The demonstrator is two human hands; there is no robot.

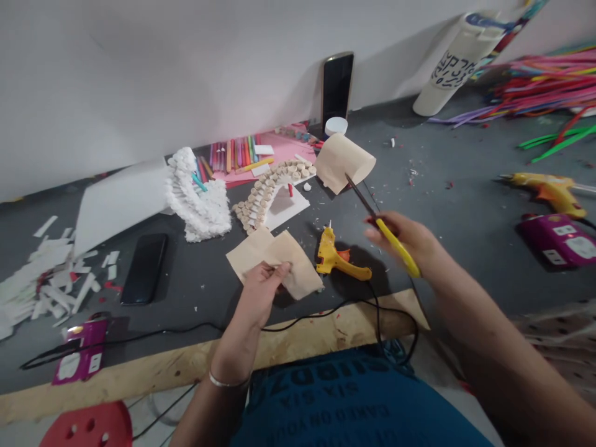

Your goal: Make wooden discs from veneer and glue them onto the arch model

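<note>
My left hand pinches a piece of beige paper between thumb and fingers, near the table's front edge. The sheet looks folded or doubled, with a second flap to its left. In my right hand is a pair of scissors with yellow handles, blades pointing away toward the back left. The blade tips reach a curled beige sheet; whether they touch it I cannot tell. Between my hands lies a yellow glue gun. Just behind the left hand stands an arch covered in small round wooden slices.
A white fluffy model, a black phone and paper scraps lie left. At the back are markers, a propped phone and a tumbler. Another glue gun and a purple power box sit right. A black cable crosses the front.
</note>
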